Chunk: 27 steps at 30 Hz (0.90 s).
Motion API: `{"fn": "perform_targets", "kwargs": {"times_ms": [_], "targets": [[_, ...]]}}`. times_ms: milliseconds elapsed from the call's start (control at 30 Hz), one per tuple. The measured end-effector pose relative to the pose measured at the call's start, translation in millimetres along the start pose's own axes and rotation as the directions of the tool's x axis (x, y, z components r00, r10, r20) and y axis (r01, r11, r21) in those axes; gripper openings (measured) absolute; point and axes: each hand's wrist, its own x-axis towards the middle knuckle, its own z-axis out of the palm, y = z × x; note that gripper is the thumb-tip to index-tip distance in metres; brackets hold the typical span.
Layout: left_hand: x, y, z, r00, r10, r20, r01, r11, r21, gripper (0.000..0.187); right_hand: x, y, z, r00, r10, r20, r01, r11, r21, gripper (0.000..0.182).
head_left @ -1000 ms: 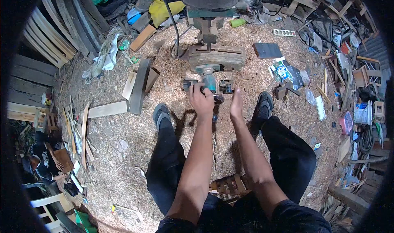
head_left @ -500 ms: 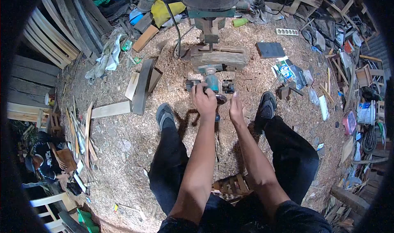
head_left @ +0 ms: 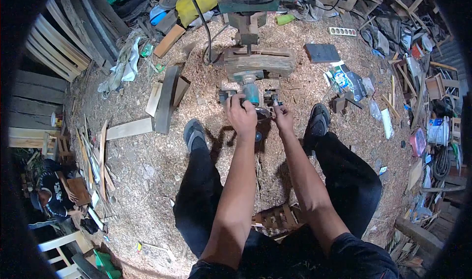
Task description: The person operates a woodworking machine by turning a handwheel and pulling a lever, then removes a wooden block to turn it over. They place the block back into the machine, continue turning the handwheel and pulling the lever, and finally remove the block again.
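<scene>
Print on the blue packet (head_left: pixel 345 78) was too small to read. The left hand (head_left: pixel 241 115) gripped the dark, rounded handwheel (head_left: pixel 264 113) before the teal machine part (head_left: pixel 250 93), near a weathered wooden block (head_left: pixel 259 63); the right hand (head_left: pixel 283 118) curled beside the wheel, its hold unclear.

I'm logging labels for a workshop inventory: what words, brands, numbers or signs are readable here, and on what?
None can be read for certain.
Blue-and-white packet: print too blurred.
White bucket at right: label too small.
Dark shirt at left: white print too blurred.
</scene>
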Motion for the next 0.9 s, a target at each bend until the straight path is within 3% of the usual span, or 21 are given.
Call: {"fn": "perform_targets", "kwargs": {"times_ms": [33,133,167,267,333,400,467,500,600,633,700,733,800,833,900], "targets": [[0.7,0.5,0.0,1.0,0.008,-0.001,-0.008,1.0,-0.005,0.023,30.8,40.6,-10.7,0.971,-0.236,-0.027,0.227,0.956,-0.183,0.04],[0.5,-3.0,0.6,1.0,-0.015,0.013,0.015,1.0,0.013,0.025,-56.4,-80.0,21.0,0.905,-0.239,-0.353,0.236,0.97,-0.053,0.04],[2.0,0.5,-1.5,0.999,-0.031,0.016,0.031,1.0,0.007,0.025,-48.9,-70.5,20.8,0.864,-0.43,-0.262,0.386,0.9,-0.204,0.036],[0.5,3.6,-5.1,0.992,-0.118,0.051,0.12,0.992,-0.043,0.027,-67.7,-57.8,57.2,0.901,-0.432,0.025,0.427,0.879,-0.213,0.032],[2.9,-8.4,-3.1,0.973,-0.205,0.104,0.216,0.97,-0.114,0.028,-81.4,-68.6,70.3,0.855,-0.518,-0.007,0.494,0.82,-0.289,0.03],[4.9,-34.6,3.5,0.921,-0.34,0.192,0.39,0.824,-0.411,0.029,-88.4,-79.1,78.6,0.792,-0.609,0.033,0.563,0.709,-0.425,0.028],[0.9,-60.4,13.1,0.843,-0.425,0.33,0.53,0.555,-0.641,0.03,-94.3,-90.7,78.8,0.718,-0.68,0.147,0.612,0.516,-0.599,0.026],[-1.0,-69.9,16.5,0.851,-0.405,0.335,0.509,0.477,-0.717,0.026,-99.6,-96.7,81.1,0.703,-0.693,0.158,0.628,0.501,-0.596,0.029],[0.3,-86.3,22.4,0.838,-0.419,0.35,0.532,0.483,-0.695,0.027,-96.5,-93.6,82.4,0.675,-0.711,0.197,0.674,0.488,-0.554,0.029],[-1.3,-82.4,20.8,0.845,-0.413,0.34,0.521,0.494,-0.696,0.027,-95.6,-94.4,80.1,0.742,-0.642,0.192,0.645,0.606,-0.465,0.029],[-2.3,-75.9,14.5,0.891,-0.356,0.283,0.453,0.656,-0.604,0.027,-95.6,-96.6,70.6,0.85,-0.483,0.212,0.526,0.807,-0.27,0.031],[-2.1,-72.7,12.2,0.913,-0.32,0.254,0.409,0.727,-0.552,0.027,-91.7,-93.7,66.8,0.859,-0.472,0.196,0.501,0.856,-0.132,0.032],[-4.7,-73.1,12.3,0.866,-0.405,0.294,0.5,0.671,-0.548,0.033,-82.4,-77.0,59.0,0.881,-0.443,0.169,0.419,0.894,0.157,0.034],[-8.0,-93.8,21.1,0.816,-0.475,0.329,0.575,0.615,-0.539,0.035,-82.5,-72.1,52.2,0.872,-0.484,0.073,0.482,0.875,0.048,0.036],[-17.2,-112.7,29.4,0.739,-0.597,0.312,0.653,0.521,-0.55,0.042,-91.1,-67.4,38.3,0.912,-0.407,0.061,0.411,0.908,-0.087,0.035]]}}
